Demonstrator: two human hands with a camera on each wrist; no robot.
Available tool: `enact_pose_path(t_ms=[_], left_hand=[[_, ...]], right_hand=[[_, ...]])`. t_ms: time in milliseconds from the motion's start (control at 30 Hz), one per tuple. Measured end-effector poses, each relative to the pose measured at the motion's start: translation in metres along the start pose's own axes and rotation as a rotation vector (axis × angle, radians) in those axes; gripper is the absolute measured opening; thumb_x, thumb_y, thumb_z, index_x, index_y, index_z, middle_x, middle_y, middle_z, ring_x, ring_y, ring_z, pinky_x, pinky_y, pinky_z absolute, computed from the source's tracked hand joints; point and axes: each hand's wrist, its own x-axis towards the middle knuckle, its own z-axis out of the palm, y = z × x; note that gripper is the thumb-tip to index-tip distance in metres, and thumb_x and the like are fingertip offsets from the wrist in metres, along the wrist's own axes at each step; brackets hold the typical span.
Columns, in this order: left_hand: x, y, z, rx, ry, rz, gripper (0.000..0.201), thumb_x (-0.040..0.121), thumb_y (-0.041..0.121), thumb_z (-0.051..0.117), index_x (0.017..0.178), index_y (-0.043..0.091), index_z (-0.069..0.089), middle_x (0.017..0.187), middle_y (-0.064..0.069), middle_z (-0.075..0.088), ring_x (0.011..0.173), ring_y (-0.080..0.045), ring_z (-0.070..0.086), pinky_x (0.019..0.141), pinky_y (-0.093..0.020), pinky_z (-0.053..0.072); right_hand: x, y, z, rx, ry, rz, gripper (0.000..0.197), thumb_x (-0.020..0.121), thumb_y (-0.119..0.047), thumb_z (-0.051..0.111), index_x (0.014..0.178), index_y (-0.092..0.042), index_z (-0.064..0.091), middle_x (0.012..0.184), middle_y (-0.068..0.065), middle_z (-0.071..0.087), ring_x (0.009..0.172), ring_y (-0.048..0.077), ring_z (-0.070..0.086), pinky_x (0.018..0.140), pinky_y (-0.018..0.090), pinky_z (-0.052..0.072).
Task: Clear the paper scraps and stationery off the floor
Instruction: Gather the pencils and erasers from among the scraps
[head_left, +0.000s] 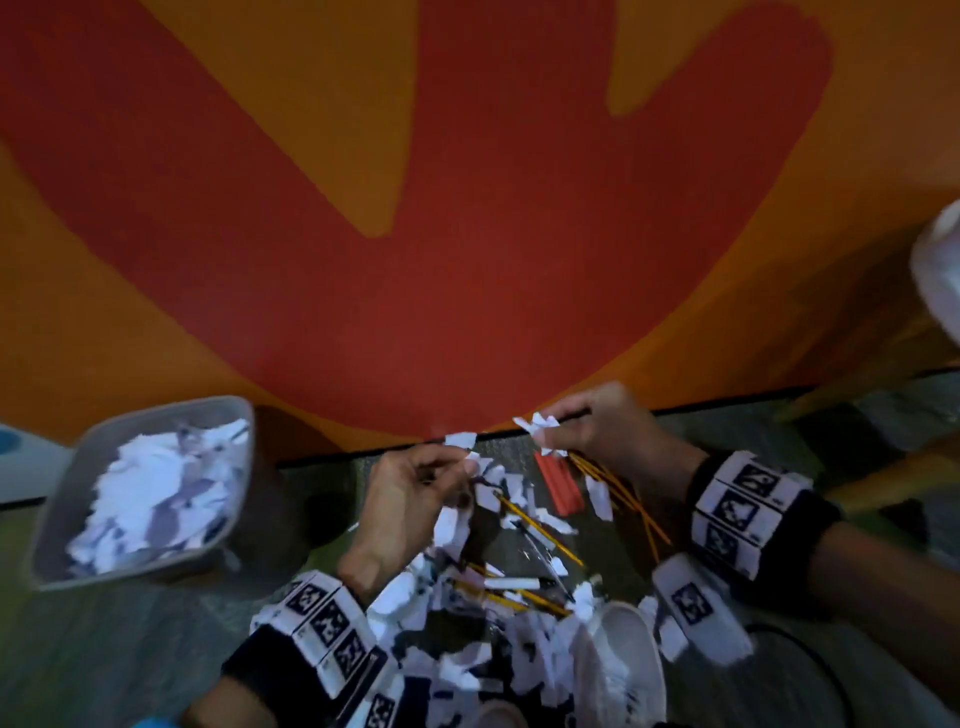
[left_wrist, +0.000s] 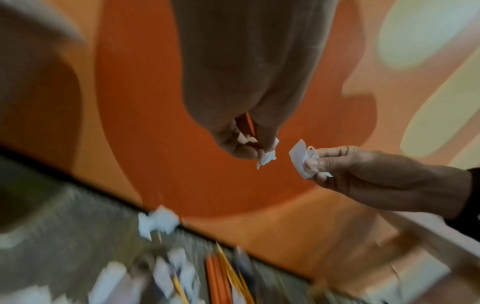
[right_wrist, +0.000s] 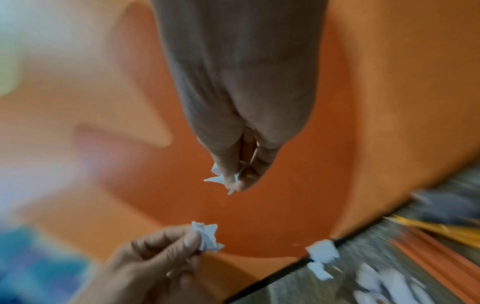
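Left hand: the left hand (head_left: 410, 488) is raised above the floor, thumb and fingers (left_wrist: 262, 133) pinched together on a small white torn paper scrap (head_left: 461, 440).
Right hand: the right hand (head_left: 597, 421) is held just beside the left, its fingers (right_wrist: 233, 176) clamped on a few more crumpled white paper bits (head_left: 537, 423).
Container: a grey rectangular plastic tub (head_left: 67, 488) stands on the floor to the left, well apart from the hands, and holds a heap of torn white paper pieces (head_left: 166, 493).
Floor litter: many white paper scraps (head_left: 467, 639) lie scattered on the grey speckled floor (head_left: 130, 639) below the hands.
Stationery: yellow wooden pencils (head_left: 540, 530) and a bundle of red sticks (head_left: 558, 483) lie among the scraps, near the black skirting line.
Wall: an orange wall painted with a large red shape (head_left: 467, 260) rises behind.
Foot: a white shoe (head_left: 618, 670) rests at the edge of the litter.
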Motion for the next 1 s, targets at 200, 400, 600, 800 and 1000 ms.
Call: enact_pose_path(t_ms=[200, 400, 600, 800, 1000], left_hand=[[-0.034, 0.048, -0.127, -0.009, 0.296, 0.002, 0.007, 0.081, 0.016, 0.080, 0.081, 0.009, 0.078, 0.076, -0.001, 0.076, 0.065, -0.006, 0.064, 0.064, -0.020, 0.050], [-0.060, 0.016, -0.236, 0.126, 0.563, -0.158, 0.009, 0.082, 0.019, 0.080, 0.077, 0.013, 0.076, 0.072, -0.002, 0.074, 0.063, -0.018, 0.062, 0.054, -0.031, 0.052], [-0.060, -0.004, -0.274, 0.258, 0.633, -0.195, 0.008, 0.086, 0.017, 0.077, 0.083, 0.010, 0.075, 0.081, -0.007, 0.076, 0.062, -0.015, 0.070, 0.060, -0.035, 0.060], [-0.051, 0.000, -0.278, 0.412, 0.546, -0.188, 0.043, 0.088, 0.016, 0.071, 0.130, 0.008, 0.063, 0.117, -0.002, 0.071, 0.098, -0.011, 0.069, 0.088, -0.035, 0.058], [-0.059, 0.008, -0.243, 0.424, 0.577, -0.074, 0.032, 0.091, 0.024, 0.067, 0.122, 0.019, 0.069, 0.115, 0.008, 0.071, 0.091, 0.005, 0.066, 0.083, -0.030, 0.057]], right_hand=[[0.016, -0.141, 0.057, -0.350, -0.248, -0.229, 0.011, 0.076, -0.019, 0.084, 0.086, -0.021, 0.080, 0.068, -0.010, 0.073, 0.058, -0.002, 0.060, 0.059, 0.020, 0.048], [0.038, -0.184, 0.171, -0.348, -0.277, -0.298, 0.012, 0.076, -0.014, 0.082, 0.086, -0.018, 0.079, 0.066, -0.006, 0.070, 0.049, -0.003, 0.054, 0.049, 0.010, 0.040], [0.061, -0.178, 0.270, -0.236, -0.210, -0.178, 0.007, 0.079, -0.006, 0.076, 0.084, -0.010, 0.075, 0.080, 0.007, 0.070, 0.054, 0.021, 0.068, 0.045, 0.022, 0.051], [0.077, -0.182, 0.296, -0.198, -0.443, -0.171, 0.056, 0.076, -0.019, 0.084, 0.127, -0.021, 0.062, 0.112, 0.003, 0.063, 0.094, 0.021, 0.067, 0.087, 0.040, 0.058], [0.078, -0.161, 0.255, -0.114, -0.446, -0.128, 0.059, 0.078, -0.008, 0.080, 0.132, -0.017, 0.059, 0.101, 0.004, 0.069, 0.079, 0.013, 0.064, 0.064, 0.028, 0.054]])
